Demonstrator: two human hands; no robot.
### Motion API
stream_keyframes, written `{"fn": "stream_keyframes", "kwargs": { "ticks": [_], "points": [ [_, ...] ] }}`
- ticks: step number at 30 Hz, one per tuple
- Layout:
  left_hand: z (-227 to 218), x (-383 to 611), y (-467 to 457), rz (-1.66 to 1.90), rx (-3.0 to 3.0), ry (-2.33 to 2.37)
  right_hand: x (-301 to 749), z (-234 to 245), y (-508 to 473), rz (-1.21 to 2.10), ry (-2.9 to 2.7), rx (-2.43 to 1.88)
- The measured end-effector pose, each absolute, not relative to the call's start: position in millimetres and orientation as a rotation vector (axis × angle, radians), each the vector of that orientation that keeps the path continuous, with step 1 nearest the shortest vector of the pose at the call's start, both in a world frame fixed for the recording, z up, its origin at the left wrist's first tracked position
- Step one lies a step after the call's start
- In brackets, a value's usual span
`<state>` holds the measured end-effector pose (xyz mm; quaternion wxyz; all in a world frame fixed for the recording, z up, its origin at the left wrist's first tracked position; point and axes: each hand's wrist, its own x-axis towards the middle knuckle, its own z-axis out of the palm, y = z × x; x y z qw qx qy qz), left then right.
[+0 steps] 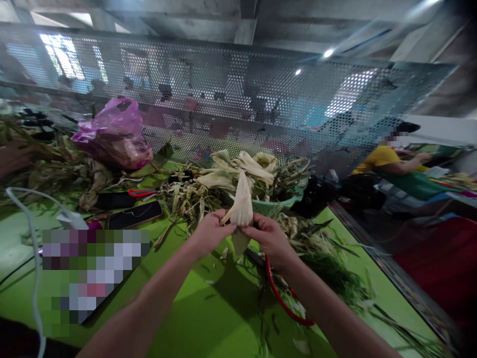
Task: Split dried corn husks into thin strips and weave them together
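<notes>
Cream-coloured husk (242, 199), dry and papery, stands between my two hands with its narrow point upward and a paler green flap hanging below my fingers. My left grip (210, 232) and right grip (271, 239) are both clamped on it, thumbs close together near its wide lower end, and the shadow beneath suggests I hold it clear of the green surface (201, 318). I judge the step in hand to be gathering or folding that wide end; whether it is being tied or merely creased I cannot tell. As I read it, the next move calls for even pressure from both thumbs, so that the layers neither slip nor split. Just beyond, a light green basket (286, 203) carries more loose husks (257, 166), with a heap of dry strips (186, 201) to its left. A red handle (271, 282) lies by my right forearm, close enough to snag a careless wrist.
</notes>
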<state>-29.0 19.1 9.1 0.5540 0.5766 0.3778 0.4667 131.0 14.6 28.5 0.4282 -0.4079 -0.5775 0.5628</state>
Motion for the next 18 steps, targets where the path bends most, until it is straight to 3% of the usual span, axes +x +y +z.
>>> {"fn": "stream_keyframes", "kwargs": {
  "ticks": [18],
  "points": [
    [8,-26,15,1.126,1.482,1.122,134,18,22,1.270,-1.552,-1.038]
  ]
}}
